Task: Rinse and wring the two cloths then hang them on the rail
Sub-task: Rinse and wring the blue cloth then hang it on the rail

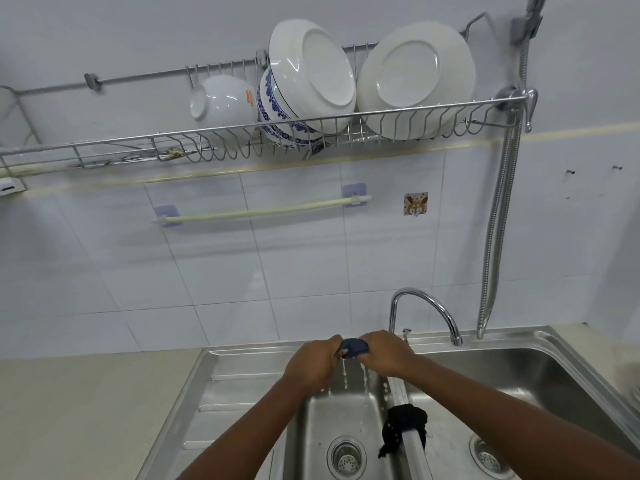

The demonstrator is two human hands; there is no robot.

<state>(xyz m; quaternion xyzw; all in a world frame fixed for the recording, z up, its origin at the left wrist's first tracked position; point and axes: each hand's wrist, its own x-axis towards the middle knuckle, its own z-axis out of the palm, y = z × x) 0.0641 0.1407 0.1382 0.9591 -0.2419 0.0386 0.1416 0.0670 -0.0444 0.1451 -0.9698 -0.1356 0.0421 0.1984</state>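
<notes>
A dark blue cloth is twisted tight between my left hand and my right hand, both closed on it above the small left basin. Thin streams of water drip from it into the basin. A second cloth, black, lies draped over the divider between the two basins, apart from my hands. The pale rail is fixed to the tiled wall above the sink on two blue stick-on holders, and nothing hangs on it.
A steel double sink with a drainboard at left. The curved tap stands behind my right hand. A wire dish rack with plates and bowls hangs above the rail. A metal hose runs down the wall at right.
</notes>
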